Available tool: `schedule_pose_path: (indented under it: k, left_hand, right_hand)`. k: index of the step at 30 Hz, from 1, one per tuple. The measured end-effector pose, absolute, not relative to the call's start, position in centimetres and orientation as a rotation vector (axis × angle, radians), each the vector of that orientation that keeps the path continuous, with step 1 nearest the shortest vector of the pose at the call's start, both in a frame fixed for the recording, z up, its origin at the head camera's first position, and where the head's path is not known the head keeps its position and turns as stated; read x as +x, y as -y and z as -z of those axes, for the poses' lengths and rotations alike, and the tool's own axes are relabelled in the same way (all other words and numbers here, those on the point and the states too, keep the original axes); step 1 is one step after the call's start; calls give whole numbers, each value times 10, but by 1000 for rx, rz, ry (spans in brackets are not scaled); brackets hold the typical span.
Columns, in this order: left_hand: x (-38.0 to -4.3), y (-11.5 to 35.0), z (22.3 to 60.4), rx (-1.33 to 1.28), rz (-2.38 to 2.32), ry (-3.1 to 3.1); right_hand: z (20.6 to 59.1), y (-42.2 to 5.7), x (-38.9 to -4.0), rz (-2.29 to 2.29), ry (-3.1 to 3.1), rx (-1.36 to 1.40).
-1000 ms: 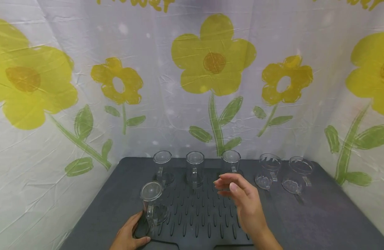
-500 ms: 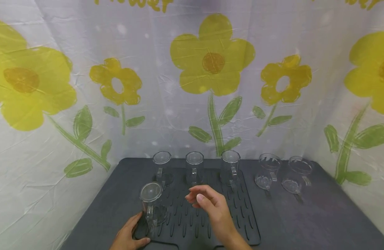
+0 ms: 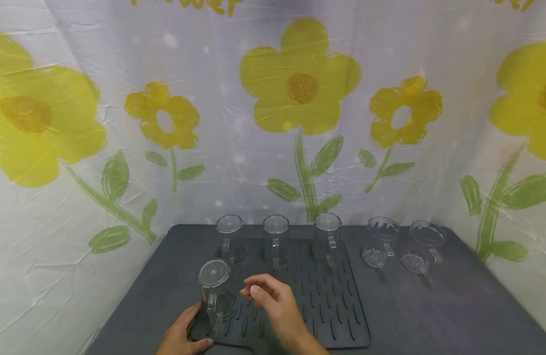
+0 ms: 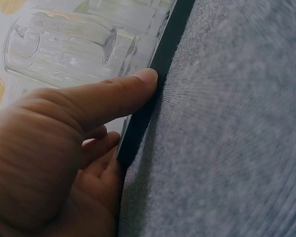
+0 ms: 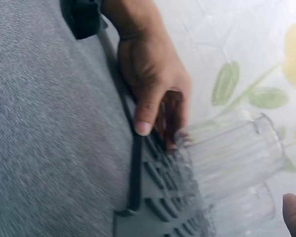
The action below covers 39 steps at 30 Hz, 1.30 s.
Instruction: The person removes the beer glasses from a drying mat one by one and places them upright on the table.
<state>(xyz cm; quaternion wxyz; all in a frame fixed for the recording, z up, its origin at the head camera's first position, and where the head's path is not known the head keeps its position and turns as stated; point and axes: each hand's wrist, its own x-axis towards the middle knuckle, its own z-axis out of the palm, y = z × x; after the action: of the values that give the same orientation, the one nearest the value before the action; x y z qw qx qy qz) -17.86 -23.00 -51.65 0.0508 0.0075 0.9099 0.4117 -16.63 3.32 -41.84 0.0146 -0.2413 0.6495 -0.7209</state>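
My left hand [image 3: 180,333] holds the near left corner of the dark ridged drying mat [image 3: 330,315]. In the left wrist view its thumb [image 4: 113,96] lies along the mat's front edge, with the other fingers at the side. Just beyond that hand a clear glass mug [image 3: 214,274] stands on the mat, seemingly upside down, its handle facing me. To the right of this mug hovers my right hand [image 3: 274,308], holding nothing, with its fingers loosely bent toward the mug. Only the right thumb [image 5: 292,212] shows in the right wrist view.
Along the mat's back stand three more glass mugs: left [image 3: 230,239], middle [image 3: 276,239] and right [image 3: 327,239]. Two upright glass mugs [image 3: 381,241] stand on the grey table [image 3: 432,315] right of the mat. A flower-printed curtain [image 3: 237,148] closes off the back and sides.
My right hand has moved left and toward me, from near the back right mug to beside the front left mug. My left hand and the mugs have stayed put.
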Motion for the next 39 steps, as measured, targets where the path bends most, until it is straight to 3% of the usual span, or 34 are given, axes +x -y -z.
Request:
schedule_pose_path:
  k: [18, 39]
  left_hand:
    - [-176, 234, 520, 122, -1273, -2824]
    - [-176, 231, 518, 36, -1221, -2830]
  right_hand:
    - [456, -6, -177, 2084, -1916, -812]
    - [476, 11, -185, 1957, -1927, -795]
